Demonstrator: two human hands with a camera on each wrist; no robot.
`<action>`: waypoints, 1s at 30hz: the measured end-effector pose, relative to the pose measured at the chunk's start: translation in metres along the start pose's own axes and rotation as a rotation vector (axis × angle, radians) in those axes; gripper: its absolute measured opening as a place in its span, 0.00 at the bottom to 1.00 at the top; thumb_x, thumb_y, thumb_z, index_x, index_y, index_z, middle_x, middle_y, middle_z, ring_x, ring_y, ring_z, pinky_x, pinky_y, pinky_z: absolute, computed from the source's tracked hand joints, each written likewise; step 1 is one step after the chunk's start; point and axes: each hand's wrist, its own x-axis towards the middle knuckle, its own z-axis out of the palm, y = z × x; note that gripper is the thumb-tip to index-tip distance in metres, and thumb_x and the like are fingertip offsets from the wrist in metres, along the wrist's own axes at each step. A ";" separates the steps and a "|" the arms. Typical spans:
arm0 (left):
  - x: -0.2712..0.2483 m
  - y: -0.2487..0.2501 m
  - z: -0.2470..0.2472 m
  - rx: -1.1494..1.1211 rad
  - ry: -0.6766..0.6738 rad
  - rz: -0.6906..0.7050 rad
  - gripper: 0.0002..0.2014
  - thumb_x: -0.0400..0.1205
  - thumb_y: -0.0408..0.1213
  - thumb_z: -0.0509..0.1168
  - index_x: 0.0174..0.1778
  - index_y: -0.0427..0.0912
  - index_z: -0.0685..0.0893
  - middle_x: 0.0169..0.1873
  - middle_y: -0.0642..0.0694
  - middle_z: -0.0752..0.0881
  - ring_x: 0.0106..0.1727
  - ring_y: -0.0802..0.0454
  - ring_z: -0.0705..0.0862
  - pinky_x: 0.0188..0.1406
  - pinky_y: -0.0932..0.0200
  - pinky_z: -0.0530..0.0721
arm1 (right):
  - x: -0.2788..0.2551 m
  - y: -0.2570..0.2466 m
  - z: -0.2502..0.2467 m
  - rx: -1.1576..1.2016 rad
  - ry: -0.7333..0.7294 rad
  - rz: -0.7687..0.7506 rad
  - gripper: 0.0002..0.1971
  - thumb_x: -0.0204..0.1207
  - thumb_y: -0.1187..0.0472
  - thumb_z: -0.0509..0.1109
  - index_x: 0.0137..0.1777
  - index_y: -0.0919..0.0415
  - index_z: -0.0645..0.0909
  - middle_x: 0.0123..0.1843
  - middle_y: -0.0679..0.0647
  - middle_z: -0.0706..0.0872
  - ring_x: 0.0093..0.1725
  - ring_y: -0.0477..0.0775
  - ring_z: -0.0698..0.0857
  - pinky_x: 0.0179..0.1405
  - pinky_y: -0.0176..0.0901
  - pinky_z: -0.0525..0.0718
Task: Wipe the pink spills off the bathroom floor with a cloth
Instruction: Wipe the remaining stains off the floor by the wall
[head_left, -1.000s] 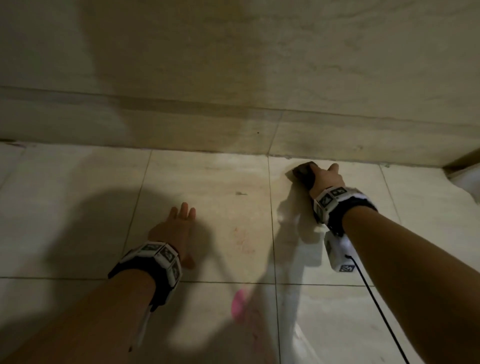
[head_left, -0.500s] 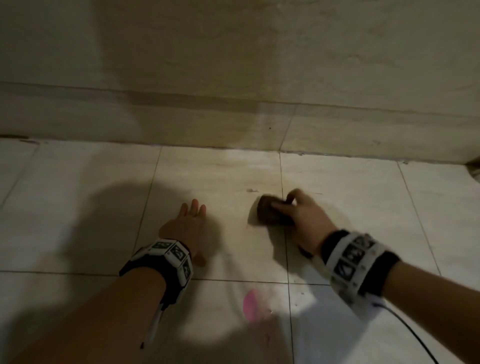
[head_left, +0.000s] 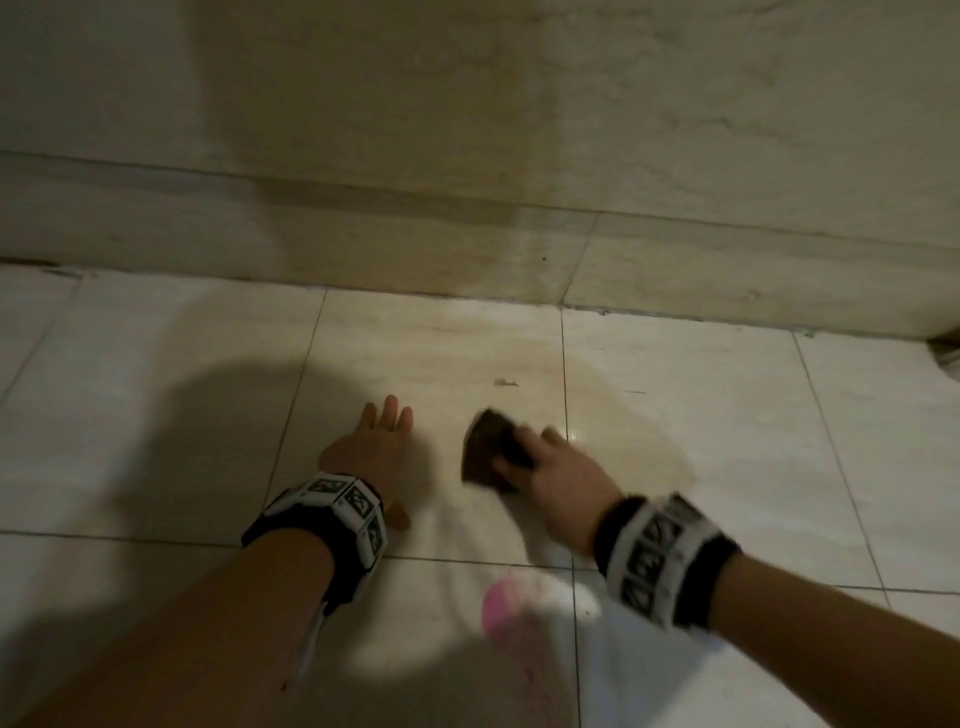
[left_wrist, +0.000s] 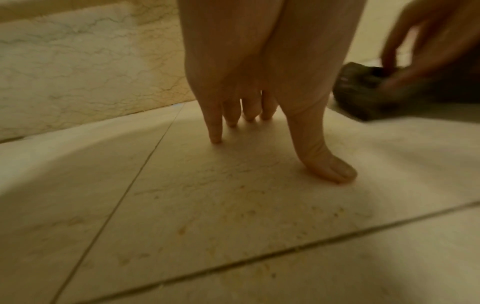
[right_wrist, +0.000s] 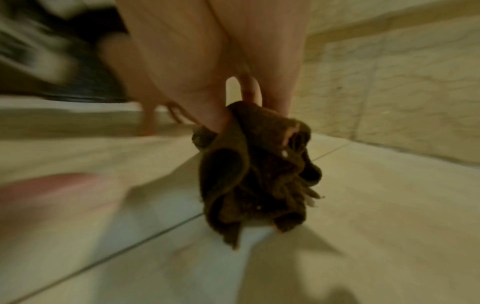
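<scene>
- My right hand (head_left: 558, 483) grips the bunched dark cloth (head_left: 491, 454), pressing it onto the floor tile (head_left: 156, 415).
- My left hand (head_left: 371, 452) lies flat, fingers straight, just beside it.
- A pink spill (head_left: 496, 610) sits nearer me.

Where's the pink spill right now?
Head view, bottom centre: the pink spill sits on the near tile, below the cloth and just left of the right wrist.

Left hand (head_left: 370, 453) lies flat with fingers straight; right hand (head_left: 558, 486) reaches forward, its grip curled closed.
</scene>
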 end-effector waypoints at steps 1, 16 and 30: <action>0.000 -0.001 0.000 -0.009 0.002 0.002 0.63 0.69 0.47 0.79 0.82 0.43 0.33 0.81 0.43 0.32 0.83 0.44 0.36 0.81 0.49 0.56 | -0.017 -0.011 0.003 0.037 -0.010 -0.062 0.19 0.74 0.60 0.67 0.65 0.56 0.83 0.65 0.66 0.78 0.55 0.68 0.82 0.43 0.49 0.87; -0.015 -0.071 0.001 -0.108 0.163 -0.002 0.62 0.68 0.59 0.75 0.83 0.43 0.35 0.81 0.43 0.32 0.83 0.47 0.36 0.82 0.49 0.45 | 0.090 0.047 -0.022 0.052 -0.020 0.518 0.25 0.80 0.63 0.62 0.77 0.54 0.68 0.73 0.64 0.65 0.68 0.70 0.72 0.72 0.54 0.71; -0.034 -0.116 0.020 -0.017 0.005 -0.056 0.66 0.67 0.44 0.81 0.82 0.41 0.31 0.80 0.42 0.30 0.83 0.48 0.37 0.81 0.56 0.53 | 0.061 -0.040 -0.014 0.178 0.037 0.218 0.07 0.77 0.70 0.66 0.53 0.64 0.80 0.51 0.64 0.79 0.53 0.62 0.80 0.53 0.50 0.79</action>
